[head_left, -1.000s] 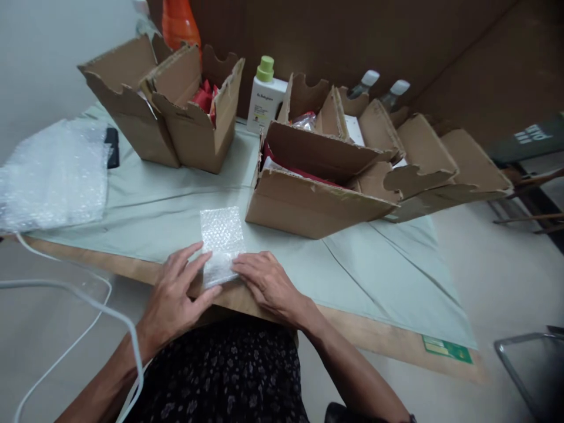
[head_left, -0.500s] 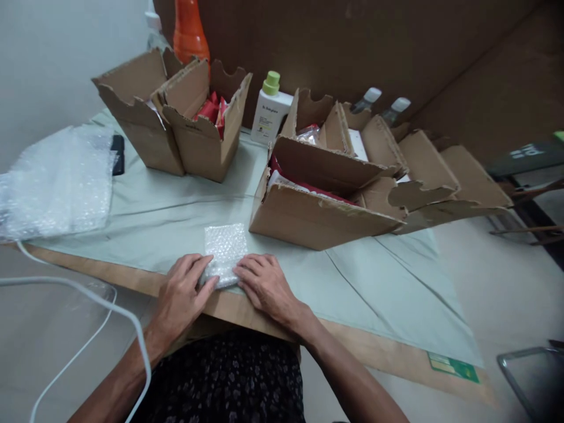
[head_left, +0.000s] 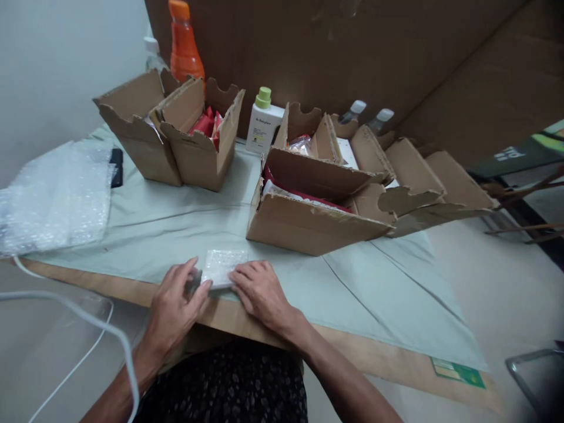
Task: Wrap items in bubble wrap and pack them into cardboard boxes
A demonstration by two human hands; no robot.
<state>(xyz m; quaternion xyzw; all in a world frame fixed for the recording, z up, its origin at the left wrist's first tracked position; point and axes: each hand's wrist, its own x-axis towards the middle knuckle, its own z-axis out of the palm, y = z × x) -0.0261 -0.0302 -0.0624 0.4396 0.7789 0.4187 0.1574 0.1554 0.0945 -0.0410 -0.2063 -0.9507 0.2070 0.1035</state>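
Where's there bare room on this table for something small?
Bare pale-green cloth lies right of the right hand, nearer than the front box; more lies between the bubble wrap pile, left hand and paired boxes. It's crowded around the white bottle and between both hands, where a small bubble-wrap piece lies.

The packet is clear plastic bubble wrap, shiny and bumpy, like the sheets. The cloth is matt, creased fabric over the smooth, wood-like bench. The boxes are matt cardboard with rough rims. The orange bottle looks like glossy plastic; the white bottle, smooth, duller plastic.
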